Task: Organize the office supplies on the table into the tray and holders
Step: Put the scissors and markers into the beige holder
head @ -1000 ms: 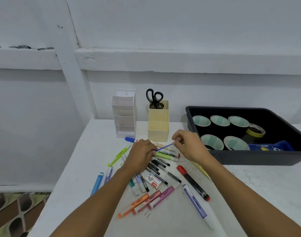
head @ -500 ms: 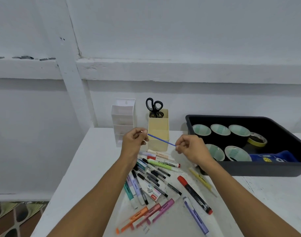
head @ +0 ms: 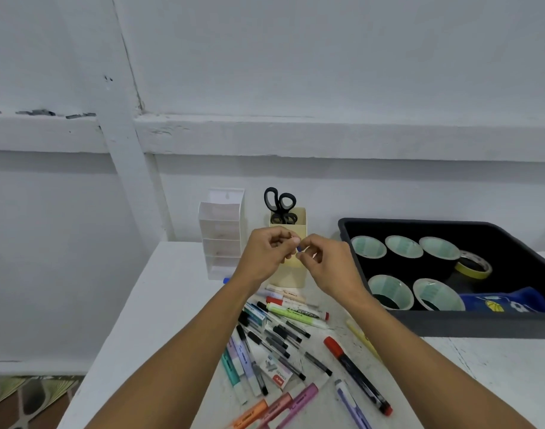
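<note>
While both hands meet at the centre of the frame, only a sliver of a blue piece shows between their fingertips, so what it is cannot be told. The left hand pinches it with thumb and forefinger, the other fingers curled in; the right hand pinches it from the other side in the same way. It is held in the air, just in front of the cream holder, probably so that it can be dropped in beside the scissors standing there. Left of that holder stands a white holder with stepped compartments, which look unfilled. At centre right the black tray already keeps tape rolls, the bulky things. Below the hands, pens and markers lie loose on the table, so most of the sorting looks undone.
</note>
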A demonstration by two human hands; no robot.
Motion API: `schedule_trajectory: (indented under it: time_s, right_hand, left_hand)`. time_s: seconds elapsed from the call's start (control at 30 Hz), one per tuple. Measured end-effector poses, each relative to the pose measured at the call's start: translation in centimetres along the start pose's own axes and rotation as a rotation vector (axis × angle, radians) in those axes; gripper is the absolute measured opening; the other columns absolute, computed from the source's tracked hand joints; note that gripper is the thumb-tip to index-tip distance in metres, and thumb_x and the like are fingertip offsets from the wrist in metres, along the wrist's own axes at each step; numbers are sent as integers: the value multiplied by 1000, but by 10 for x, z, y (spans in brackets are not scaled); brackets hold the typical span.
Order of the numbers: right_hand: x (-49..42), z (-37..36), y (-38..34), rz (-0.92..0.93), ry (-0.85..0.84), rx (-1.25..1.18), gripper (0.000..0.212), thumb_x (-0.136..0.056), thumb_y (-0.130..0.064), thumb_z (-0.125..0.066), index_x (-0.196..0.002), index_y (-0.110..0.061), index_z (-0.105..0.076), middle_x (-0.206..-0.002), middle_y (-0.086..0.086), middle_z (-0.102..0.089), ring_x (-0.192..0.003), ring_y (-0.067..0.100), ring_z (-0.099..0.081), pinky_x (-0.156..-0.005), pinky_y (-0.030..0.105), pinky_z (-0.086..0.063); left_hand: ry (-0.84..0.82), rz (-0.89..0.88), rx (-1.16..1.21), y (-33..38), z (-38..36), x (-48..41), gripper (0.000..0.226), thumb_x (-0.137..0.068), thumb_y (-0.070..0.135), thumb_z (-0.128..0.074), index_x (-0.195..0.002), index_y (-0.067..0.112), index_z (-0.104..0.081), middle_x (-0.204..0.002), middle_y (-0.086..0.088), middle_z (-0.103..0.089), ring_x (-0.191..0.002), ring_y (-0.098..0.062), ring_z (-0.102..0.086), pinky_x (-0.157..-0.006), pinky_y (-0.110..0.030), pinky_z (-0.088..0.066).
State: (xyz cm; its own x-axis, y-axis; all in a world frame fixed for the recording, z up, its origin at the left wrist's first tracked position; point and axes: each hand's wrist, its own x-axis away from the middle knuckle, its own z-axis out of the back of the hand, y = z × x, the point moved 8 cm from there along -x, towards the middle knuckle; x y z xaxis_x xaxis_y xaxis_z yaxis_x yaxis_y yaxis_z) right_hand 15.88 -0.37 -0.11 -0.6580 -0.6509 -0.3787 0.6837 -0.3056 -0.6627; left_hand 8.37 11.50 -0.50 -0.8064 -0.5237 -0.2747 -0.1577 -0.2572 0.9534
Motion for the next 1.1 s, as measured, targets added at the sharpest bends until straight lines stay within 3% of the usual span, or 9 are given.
schedule_trajectory:
  time_s: [0.1,0.17,0.27,0.37,0.53,0.7,0.87,1.1]
  right_hand:
    - [-23,11,7,-45,60,-40,3,-87,-17,-70,-88,-20,-70,-70,-6,-66,-62,4,-58,-66,25,-52]
    - [-47,25,18,-132,146,-166,5,-87,-13,-68,-87,-18,-70,-74,0,-69,-66,10,-61,-75,31,-56]
    - [-84,43,29,-191,277,-330,8,-87,-11,-67,-84,-18,-69,-76,4,-70,-70,16,-64,-82,44,-57]
    - [-110,52,32,-200,355,-381,6,-88,-11,-65,-87,-15,-69,-76,4,-70,-70,14,-65,-80,41,-59]
    - [-127,15,49,-284,185,-299,5,-89,-8,-66,-90,-11,-71,-78,8,-72,-65,13,-64,-78,31,-57]
    - [-109,-25,80,-379,55,-212,4,-84,-12,-72,-87,-14,-73,-82,5,-72,-75,18,-65,-75,27,-53]
    - [-96,-27,80,-340,95,-271,13,-87,-14,-69,-99,-18,-67,-76,0,-63,-65,10,-56,-55,20,-42]
    - [-97,-23,75,-221,133,-190,7,-91,-15,-65,-92,-15,-72,-84,1,-68,-68,3,-54,-64,18,-43]
  left_hand:
    - [91,-5,-2,-8,6,-7,30,-89,15,-67,-119,20,-65,-82,-1,-66,-76,-11,-61,-69,-24,-53]
    - [178,-42,-242,-22,15,-10,40,-89,20,-67,-128,23,-58,-99,3,-63,-93,-11,-59,-83,-27,-52]
    - [138,-23,-544,-55,13,-9,55,-90,27,-66,-140,17,-46,-133,-1,-46,-123,-16,-43,-102,-23,-36]
    - [95,50,-596,-79,9,-5,62,-93,31,-62,-147,15,-36,-149,-4,-34,-135,-19,-34,-109,-25,-28]
    - [171,24,-553,-88,14,-3,58,-89,33,-67,-140,14,-48,-141,-4,-51,-125,-19,-49,-105,-34,-42]
    - [191,-18,-529,-88,17,-3,58,-85,33,-71,-136,13,-53,-138,-2,-55,-124,-17,-52,-102,-28,-41]
    - [213,-17,-506,-90,18,-1,59,-85,33,-72,-137,14,-53,-138,-1,-55,-124,-16,-52,-103,-29,-42]
    - [210,-1,-515,-89,18,-1,60,-85,34,-71,-138,16,-51,-139,0,-54,-122,-15,-52,-102,-29,-43]
